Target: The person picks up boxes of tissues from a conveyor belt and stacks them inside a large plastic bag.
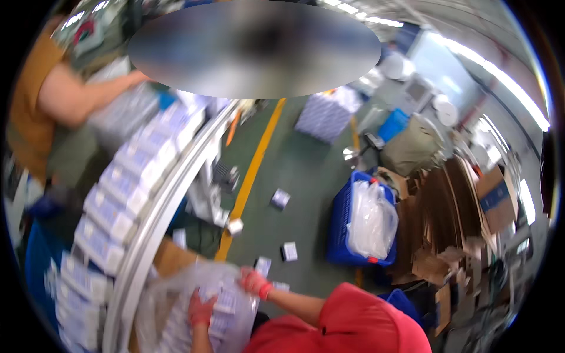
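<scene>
Low in view, two hands in reddish gloves work at a clear plastic bag (154,306) filled with small white-and-purple boxes (225,301). Left hand (201,309) lies over the boxes at the bag's middle, fingers somewhat spread; cannot tell whether it grips anything. Right hand (255,282) is at the bag's upper right edge, fingers bent; blur hides whether it pinches the film. Brown cardboard (170,257) shows behind the bag, to its upper left.

Just left, a long tabletop with a pale metal edge (154,229), bowed by the lens, carries a row of white-and-blue packs (120,197) set close together. Beyond it, a person in a mustard top (35,106) reaches across a greyish wrapped bundle (126,115).

Floor (306,176) green, crossed by a yellow line (253,167); several small boxes lie loose on it, one (280,199) well apart from the bag. To the right, a blue basket (339,238) holds clear plastic (372,226); next to it, flattened cardboard (438,200) stands stacked on edge. Farther back: a purple-patterned block (322,117), a beige sack (412,144), strip lights (518,88) overhead; a blurred oval hides the far middle
</scene>
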### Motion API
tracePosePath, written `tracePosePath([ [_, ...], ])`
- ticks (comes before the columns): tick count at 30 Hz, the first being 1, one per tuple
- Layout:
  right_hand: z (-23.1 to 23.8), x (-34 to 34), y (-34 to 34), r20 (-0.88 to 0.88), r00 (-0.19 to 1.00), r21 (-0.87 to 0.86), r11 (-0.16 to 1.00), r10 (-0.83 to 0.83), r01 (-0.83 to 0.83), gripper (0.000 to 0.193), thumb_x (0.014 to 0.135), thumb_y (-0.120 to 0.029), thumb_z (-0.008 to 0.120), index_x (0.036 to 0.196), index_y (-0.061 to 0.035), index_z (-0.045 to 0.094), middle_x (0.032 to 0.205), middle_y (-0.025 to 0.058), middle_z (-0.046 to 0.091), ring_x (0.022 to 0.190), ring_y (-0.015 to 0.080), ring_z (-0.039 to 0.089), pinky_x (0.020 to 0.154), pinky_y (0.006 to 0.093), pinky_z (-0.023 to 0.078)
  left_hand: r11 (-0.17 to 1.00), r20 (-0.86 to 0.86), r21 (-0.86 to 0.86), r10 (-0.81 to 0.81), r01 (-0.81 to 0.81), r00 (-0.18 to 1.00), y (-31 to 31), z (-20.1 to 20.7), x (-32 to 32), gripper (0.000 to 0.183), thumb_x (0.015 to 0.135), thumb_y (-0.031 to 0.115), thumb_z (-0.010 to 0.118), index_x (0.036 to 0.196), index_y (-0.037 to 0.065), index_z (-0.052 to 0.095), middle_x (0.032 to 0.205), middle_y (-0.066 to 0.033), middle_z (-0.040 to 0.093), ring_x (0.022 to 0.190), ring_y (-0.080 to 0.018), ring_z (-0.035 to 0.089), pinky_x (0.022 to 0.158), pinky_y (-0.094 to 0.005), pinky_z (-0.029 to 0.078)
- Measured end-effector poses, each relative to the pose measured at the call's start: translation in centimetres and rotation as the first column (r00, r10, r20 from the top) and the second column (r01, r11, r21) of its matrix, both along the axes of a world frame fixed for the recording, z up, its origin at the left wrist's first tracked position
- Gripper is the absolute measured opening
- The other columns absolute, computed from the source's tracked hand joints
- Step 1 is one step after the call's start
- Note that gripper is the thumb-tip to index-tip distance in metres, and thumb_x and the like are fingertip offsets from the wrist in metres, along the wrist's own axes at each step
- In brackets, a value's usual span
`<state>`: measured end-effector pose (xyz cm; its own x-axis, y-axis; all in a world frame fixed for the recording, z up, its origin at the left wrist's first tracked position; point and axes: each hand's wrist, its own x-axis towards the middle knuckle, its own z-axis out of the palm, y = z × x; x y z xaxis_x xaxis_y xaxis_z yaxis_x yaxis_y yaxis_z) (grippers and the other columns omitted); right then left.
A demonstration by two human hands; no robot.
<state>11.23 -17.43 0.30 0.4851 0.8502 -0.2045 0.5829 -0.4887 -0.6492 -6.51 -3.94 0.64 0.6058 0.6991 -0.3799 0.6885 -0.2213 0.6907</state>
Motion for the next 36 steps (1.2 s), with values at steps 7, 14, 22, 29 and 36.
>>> tracePosePath([
  [7, 12.2, -2.4, 0.1, 0.021, 0.987, 0.237, 0.96, -0.161, 0.151, 0.031, 0.069, -0.003, 0.058, 0.099, -0.0036, 0.051, 0.094, 0.0139, 0.054, 0.083, 0.0258, 0.054, 0.073, 0.0309, 0.043, 0.995, 0.008, 0.023, -0.102, 0.101, 0.995, -6.3, 2.6, -0.4, 0.06, 0.07, 0.041, 0.058, 0.117, 0.008, 0.043, 0.114, -0.0123, 0.048, 0.104, -0.0269, 0.046, 0.091, -0.0337, 0.034],
  [14, 11.3, -8.0, 4.5, -0.048, 0.919, -0.421, 0.827, 0.391, -0.373, 0.061, 0.072, -0.042, 0.054, 0.118, -0.0034, 0.04, 0.115, 0.0188, 0.045, 0.105, 0.0312, 0.045, 0.086, 0.0377, 0.038, 0.601, 0.218, 0.488, 0.617, -0.633, 0.756, -3.0, 4.6, -22.6, 0.058, 0.068, 0.022, 0.067, 0.117, 0.004, 0.042, 0.114, -0.0183, 0.044, 0.106, -0.0263, 0.041, 0.092, -0.032, 0.032],
  [22, 6.0, -7.7, 4.6, 0.215, 0.938, -0.585, 0.805, 0.271, -0.098, 0.069, 0.067, -0.029, 0.06, 0.127, -0.014, 0.029, 0.11, 0.022, 0.043, 0.096, 0.0341, 0.051, 0.078, 0.0401, 0.043, 0.817, 0.076, 0.12, 0.558, -0.563, 0.826, -6.6, 0.6, -21.5, 0.068, 0.067, 0.029, 0.067, 0.121, 0.002, 0.036, 0.111, -0.0235, 0.046, 0.105, -0.0337, 0.043, 0.09, -0.0352, 0.034],
  [29, 8.2, -9.9, 7.7, 0.426, 0.782, -0.528, 0.827, 0.454, -0.193, 0.042, 0.071, -0.038, 0.049, 0.107, -0.0157, 0.052, 0.113, 0.0199, 0.044, 0.101, 0.0316, 0.046, 0.083, 0.0434, 0.038, 0.811, 0.127, 0.051, 0.573, -0.583, 0.809, -10.0, -0.8, -19.7, 0.08, 0.062, 0.023, 0.066, 0.125, -0.005, 0.025, 0.119, -0.026, 0.038, 0.108, -0.0366, 0.039, 0.094, -0.0367, 0.03],
  [36, 1.4, -13.8, 12.9, -0.283, 0.473, -0.466, 0.311, 0.834, -0.828, 0.058, 0.071, -0.047, 0.052, 0.118, -0.0136, 0.044, 0.112, 0.0108, 0.051, 0.101, 0.0291, 0.049, 0.084, 0.0377, 0.039, 0.906, 0.074, 0.158, 0.385, -0.392, 0.92, -5.6, -3.9, -17.6, 0.068, 0.064, 0.034, 0.065, 0.121, 0.007, 0.039, 0.12, -0.0269, 0.037, 0.113, -0.0376, 0.033, 0.097, -0.0389, 0.026],
])
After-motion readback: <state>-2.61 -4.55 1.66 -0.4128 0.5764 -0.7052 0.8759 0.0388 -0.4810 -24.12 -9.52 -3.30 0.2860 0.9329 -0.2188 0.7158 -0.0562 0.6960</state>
